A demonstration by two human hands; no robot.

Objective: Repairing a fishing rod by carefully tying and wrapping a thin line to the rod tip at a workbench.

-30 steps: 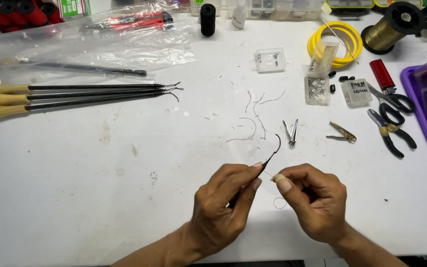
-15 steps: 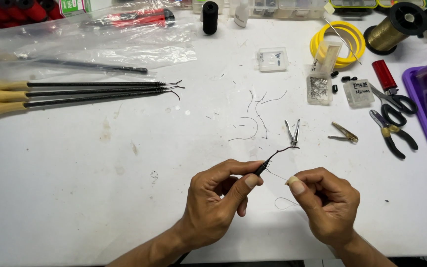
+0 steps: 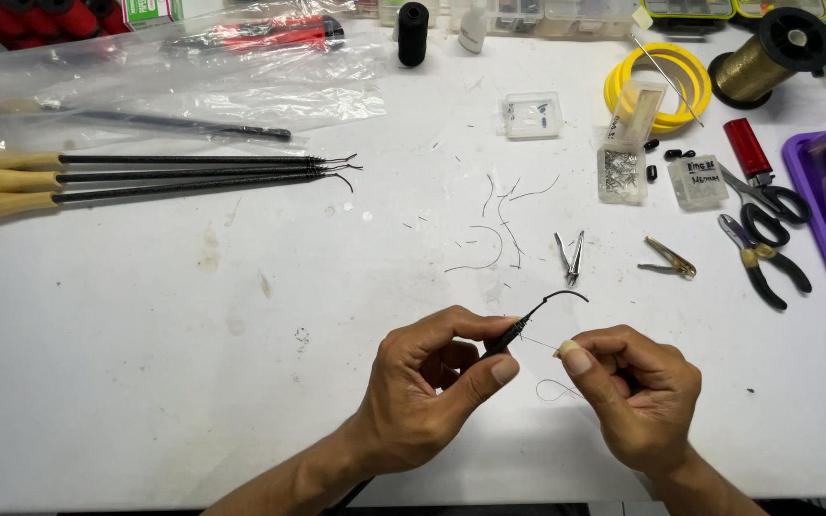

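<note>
My left hand (image 3: 432, 387) pinches a thin black rod with a curved wire tip (image 3: 539, 308) between thumb and fingers, its hooked end pointing up and right. My right hand (image 3: 628, 392) sits just to the right, pinching a fine pale thread (image 3: 539, 342) that runs across to the rod. A loop of the same thread (image 3: 554, 390) lies on the white table (image 3: 193, 382) between my hands.
Three wooden-handled black rods (image 3: 145, 177) lie at the left beside clear plastic bags (image 3: 193, 86). Wire scraps (image 3: 494, 225), small tweezers (image 3: 571, 256), a clip (image 3: 669, 258), pliers (image 3: 762, 263), scissors (image 3: 767, 199), a red lighter (image 3: 748, 148), small clear boxes (image 3: 532, 115), a yellow coil (image 3: 660, 86), thread spools and a purple tray (image 3: 819, 220) stand behind and to the right.
The rod tip has swung from upright to slanting right and lower. My hands have drifted apart slightly, with the thread now stretched between them.
</note>
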